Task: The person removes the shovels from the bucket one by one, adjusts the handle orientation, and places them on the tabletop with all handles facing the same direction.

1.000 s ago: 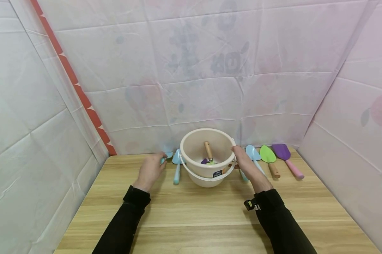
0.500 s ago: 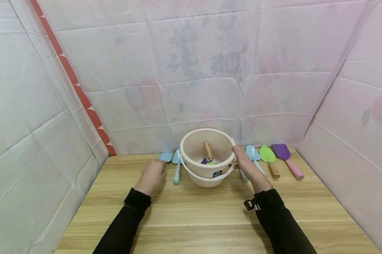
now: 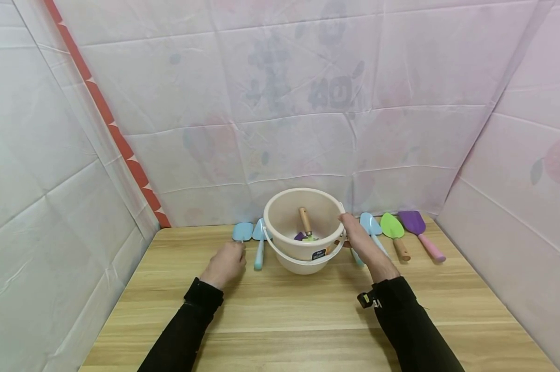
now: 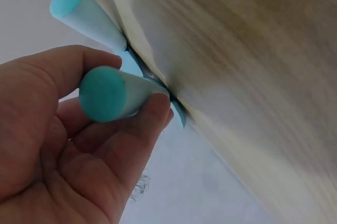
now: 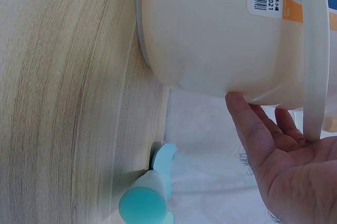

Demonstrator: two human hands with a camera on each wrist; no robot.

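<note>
A wooden bench (image 3: 307, 320) stands inside walls of pale pink sheeting (image 3: 307, 103), with a red-orange strip (image 3: 107, 119) running down the left corner. Near the back wall on the right lie a green trowel with a wooden handle (image 3: 395, 232) and, just beside it, a purple trowel with a pink handle (image 3: 419, 230).

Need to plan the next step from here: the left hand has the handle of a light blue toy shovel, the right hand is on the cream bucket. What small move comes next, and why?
Probably lift the light blue plastic toy shovel off the wooden table toward the cream plastic bucket. The left hand grips its handle while its blade lies flat; the right hand steadies the bucket's rim, and other shovels already sit inside.
</note>
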